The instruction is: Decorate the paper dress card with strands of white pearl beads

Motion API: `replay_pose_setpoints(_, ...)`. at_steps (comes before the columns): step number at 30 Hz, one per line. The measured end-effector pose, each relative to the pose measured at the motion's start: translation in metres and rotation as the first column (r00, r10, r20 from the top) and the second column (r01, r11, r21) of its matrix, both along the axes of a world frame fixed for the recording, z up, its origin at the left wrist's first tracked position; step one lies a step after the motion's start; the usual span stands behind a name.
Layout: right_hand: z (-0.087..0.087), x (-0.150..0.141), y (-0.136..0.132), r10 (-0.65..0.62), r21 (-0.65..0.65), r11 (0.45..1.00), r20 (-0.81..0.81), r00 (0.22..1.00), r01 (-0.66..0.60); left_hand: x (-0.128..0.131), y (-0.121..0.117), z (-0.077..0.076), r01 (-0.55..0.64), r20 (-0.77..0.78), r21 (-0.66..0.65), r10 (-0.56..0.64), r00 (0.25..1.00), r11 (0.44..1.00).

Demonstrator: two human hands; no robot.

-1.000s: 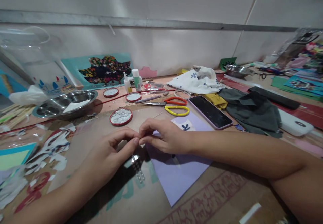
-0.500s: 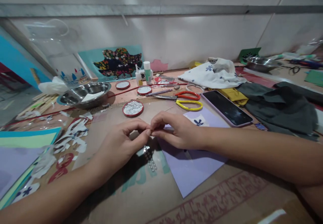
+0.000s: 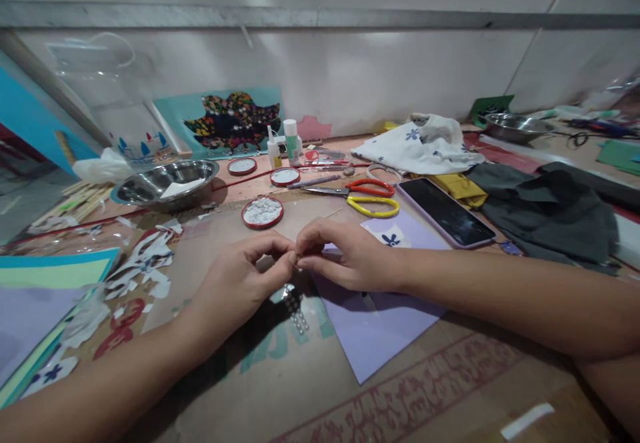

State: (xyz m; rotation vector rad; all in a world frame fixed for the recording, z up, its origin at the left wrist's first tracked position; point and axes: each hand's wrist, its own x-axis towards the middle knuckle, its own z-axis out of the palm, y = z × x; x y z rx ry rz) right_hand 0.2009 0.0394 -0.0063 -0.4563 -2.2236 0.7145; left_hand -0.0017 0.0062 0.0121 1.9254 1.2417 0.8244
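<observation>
My left hand [image 3: 245,283] and my right hand [image 3: 345,256] meet fingertip to fingertip over the cardboard-covered table [image 3: 280,376]. Both pinch a small strip of pearl-like stickers [image 3: 295,310] that hangs down below the left fingers. The right hand rests on a lilac paper sheet [image 3: 370,330] that bears a small blue flower cutout [image 3: 391,238]. A red-rimmed lid of white beads [image 3: 263,212] lies just beyond the hands.
Red and yellow scissors [image 3: 367,198] and a phone [image 3: 445,212] lie behind the right hand. A steel bowl [image 3: 165,183], glue bottles [image 3: 290,142], two more lids, white floral cloth [image 3: 420,144], dark cloth [image 3: 550,213] and paper scraps [image 3: 140,270] surround the spot.
The view has swung left, then settled. The hands stay pinched together at the same spot, with only slight finger movement.
</observation>
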Motion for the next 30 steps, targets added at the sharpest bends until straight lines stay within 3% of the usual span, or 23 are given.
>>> replay_pose_setpoints(8, -0.0016, -0.0005, -0.0001, -0.04, 0.037, 0.999, -0.01, 0.999, 0.04, -0.0002, -0.0023, -0.0038, -0.039, 0.029, 0.022, 0.038, 0.999, 0.999)
replay_pose_setpoints(15, 0.0013, -0.002, -0.0004, -0.052, -0.047, 0.998, -0.074, 0.996, 0.048, -0.0006, -0.0026, -0.0046, -0.049, 0.079, 0.01, 0.048, 0.996, 0.999)
replay_pose_setpoints(23, -0.0018, -0.0022, 0.0026, -0.045, -0.04, 0.998, -0.098, 0.994, 0.042, 0.0008, -0.0016, -0.0001, -0.057, 0.021, 0.058, 0.056, 0.998, 0.997)
replay_pose_setpoints(30, -0.0014, 0.0, 0.002, -0.026, -0.021, 0.999, -0.053, 0.998, 0.025, 0.0007, -0.0012, -0.0017, -0.019, 0.026, 0.027, 0.018, 0.999, 0.999)
